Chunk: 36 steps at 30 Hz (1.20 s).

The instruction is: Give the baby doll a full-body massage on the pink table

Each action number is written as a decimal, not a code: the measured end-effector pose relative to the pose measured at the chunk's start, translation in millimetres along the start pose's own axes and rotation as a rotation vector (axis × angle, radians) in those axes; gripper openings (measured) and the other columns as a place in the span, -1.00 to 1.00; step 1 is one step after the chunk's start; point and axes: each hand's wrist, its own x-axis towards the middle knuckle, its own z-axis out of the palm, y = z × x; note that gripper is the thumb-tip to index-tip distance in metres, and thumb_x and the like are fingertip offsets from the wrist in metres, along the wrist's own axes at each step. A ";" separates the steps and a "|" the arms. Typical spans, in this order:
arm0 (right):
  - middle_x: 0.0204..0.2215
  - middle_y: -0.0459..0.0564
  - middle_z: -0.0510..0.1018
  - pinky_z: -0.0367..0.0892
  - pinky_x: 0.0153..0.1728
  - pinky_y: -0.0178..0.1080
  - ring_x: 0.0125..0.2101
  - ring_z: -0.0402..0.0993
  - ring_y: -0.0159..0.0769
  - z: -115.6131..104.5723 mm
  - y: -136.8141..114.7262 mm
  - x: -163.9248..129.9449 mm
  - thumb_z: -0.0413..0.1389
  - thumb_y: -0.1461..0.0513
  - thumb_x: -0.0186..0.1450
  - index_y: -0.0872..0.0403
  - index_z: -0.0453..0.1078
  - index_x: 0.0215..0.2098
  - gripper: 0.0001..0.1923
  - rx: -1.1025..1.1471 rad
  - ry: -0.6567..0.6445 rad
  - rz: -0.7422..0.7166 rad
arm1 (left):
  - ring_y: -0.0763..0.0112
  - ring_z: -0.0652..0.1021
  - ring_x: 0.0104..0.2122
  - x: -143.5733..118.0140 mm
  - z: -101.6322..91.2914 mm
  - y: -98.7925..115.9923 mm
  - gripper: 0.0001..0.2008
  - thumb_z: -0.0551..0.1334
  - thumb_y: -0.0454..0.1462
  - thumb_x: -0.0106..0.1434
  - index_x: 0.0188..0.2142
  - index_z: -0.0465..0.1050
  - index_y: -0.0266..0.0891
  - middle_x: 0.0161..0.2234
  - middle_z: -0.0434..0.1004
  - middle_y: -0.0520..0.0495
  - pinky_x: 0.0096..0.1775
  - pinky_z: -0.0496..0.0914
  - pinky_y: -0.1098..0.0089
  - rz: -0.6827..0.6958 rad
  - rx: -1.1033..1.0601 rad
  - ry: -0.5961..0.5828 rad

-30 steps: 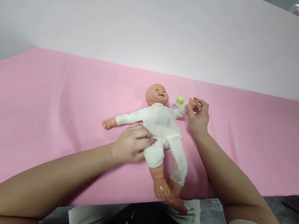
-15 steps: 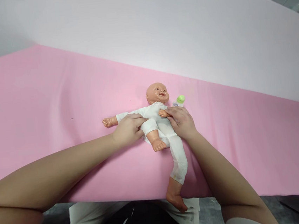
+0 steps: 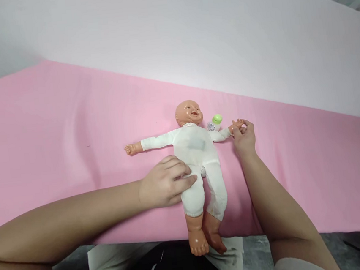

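A baby doll [image 3: 192, 150] lies on its back, with a soft white cloth body and a hard plastic head, hands and feet. A faint grey patch shows on its chest. My left hand [image 3: 165, 182] curves over the doll's thigh on the left, fingers on top and the thumb mostly hidden. Between the thumb and fingers of my right hand [image 3: 244, 139] is the doll's small hand, its arm drawn out to the side. The doll's other arm stretches out flat to the left. Both its legs point towards me, feet over the table's front edge.
A small clear bottle [image 3: 214, 123] with a light green cap lies beside the doll's head, close to its outstretched arm. A pink cover [image 3: 40, 135] spreads over the table. Behind it rises a white wall [image 3: 170, 34].
The bent leg has come down straight, with my left hand moving lower along it. My right hand has drawn the doll's arm from its chest out to the right.
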 end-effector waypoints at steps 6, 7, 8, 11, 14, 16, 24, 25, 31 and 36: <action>-0.04 0.16 0.71 0.45 0.16 0.08 0.00 0.64 0.00 -8.7 25.1 20.5 0.21 0.07 0.33 0.07 0.37 0.16 -0.51 -0.297 -0.096 0.137 | 0.14 0.60 -0.16 -1.7 1.0 -2.7 -0.73 0.28 -0.25 0.42 0.09 0.54 -0.20 -0.15 0.62 -0.20 -0.05 0.51 0.07 0.022 0.004 -0.029; -0.05 0.16 0.72 0.45 0.16 0.08 0.00 0.64 0.01 -8.4 23.6 19.8 0.21 0.06 0.33 0.07 0.37 0.17 -0.51 -0.302 -0.092 0.133 | 0.14 0.60 -0.16 -2.0 1.1 -3.3 -0.73 0.28 -0.25 0.42 0.09 0.55 -0.21 -0.15 0.62 -0.20 -0.05 0.51 0.08 0.022 0.001 -0.024; -0.07 0.15 0.72 0.45 0.14 0.08 -0.02 0.64 0.01 -7.8 20.6 17.8 0.20 0.05 0.34 0.08 0.37 0.18 -0.49 -0.308 -0.082 0.126 | 0.14 0.61 -0.16 -2.3 1.2 -4.1 -0.73 0.28 -0.25 0.42 0.09 0.55 -0.21 -0.16 0.62 -0.20 -0.05 0.50 0.09 0.018 -0.001 -0.018; -0.09 0.14 0.71 0.51 0.06 0.05 -0.11 0.67 -0.03 -3.1 4.9 4.8 0.21 -0.01 0.36 0.09 0.31 0.29 -0.37 -0.258 -0.016 0.071 | 0.16 0.63 -0.16 -3.1 1.6 -8.9 -0.73 0.27 -0.24 0.44 0.10 0.55 -0.19 -0.15 0.64 -0.18 -0.07 0.50 0.12 -0.015 0.007 -0.009; 0.06 0.13 0.69 0.57 0.01 -0.04 -0.11 0.69 -0.12 6.5 -14.5 -15.2 0.25 -0.06 0.36 0.01 0.28 0.36 -0.30 -0.102 -0.002 -0.072 | 0.16 0.64 -0.17 -3.7 1.9 -18.9 -0.70 0.25 -0.22 0.46 0.13 0.55 -0.20 -0.15 0.66 -0.17 -0.10 0.50 0.13 -0.075 0.038 0.001; 0.10 0.09 0.68 0.59 0.03 -0.05 -0.05 0.69 -0.12 15.2 -25.3 -28.3 0.23 -0.06 0.40 -0.02 0.39 0.28 -0.43 -0.059 -0.057 -0.206 | 0.14 0.65 -0.19 -3.4 1.7 -28.0 -0.69 0.24 -0.22 0.46 0.12 0.56 -0.23 -0.15 0.68 -0.17 -0.10 0.50 0.13 -0.157 0.059 0.003; 0.25 -0.01 0.62 0.26 0.44 0.26 0.39 0.36 0.05 40.6 -41.5 -45.0 0.06 0.14 0.50 -0.09 0.59 0.21 -0.60 -0.341 -0.394 -0.666 | 0.12 0.65 -0.20 5.4 -0.9 -58.4 -0.80 0.23 -0.28 0.33 -0.17 0.66 -0.23 -0.18 0.65 -0.14 -0.20 0.47 0.22 -0.662 0.040 -0.213; 0.24 -0.02 0.63 0.27 0.43 0.26 0.38 0.38 0.04 40.7 -43.1 -45.1 0.05 0.15 0.50 -0.10 0.58 0.21 -0.60 -0.351 -0.397 -0.670 | 0.12 0.64 -0.21 6.4 -1.3 -58.7 -0.81 0.24 -0.27 0.33 -0.20 0.66 -0.23 -0.19 0.65 -0.14 -0.21 0.47 0.23 -0.677 0.036 -0.219; 0.11 0.08 0.68 0.46 0.22 0.17 0.12 0.58 0.02 35.7 -45.6 -46.9 0.08 0.11 0.46 -0.03 0.53 0.19 -0.61 -0.306 -0.387 -0.591 | 0.17 0.64 -0.23 3.6 -1.7 -55.0 -0.79 0.20 -0.30 0.34 -0.18 0.64 -0.25 -0.20 0.65 -0.12 -0.22 0.45 0.26 -0.608 0.046 -0.165; 0.18 0.16 0.64 0.48 0.18 0.09 0.14 0.60 -0.01 24.0 -27.5 -34.3 0.13 -0.02 0.45 -0.01 0.35 0.33 -0.44 -0.175 -0.126 -0.329 | 0.18 0.64 -0.27 -1.6 -2.8 -47.0 -0.78 0.19 -0.31 0.36 -0.13 0.62 -0.23 -0.28 0.65 -0.10 -0.22 0.46 0.23 -0.411 0.095 -0.099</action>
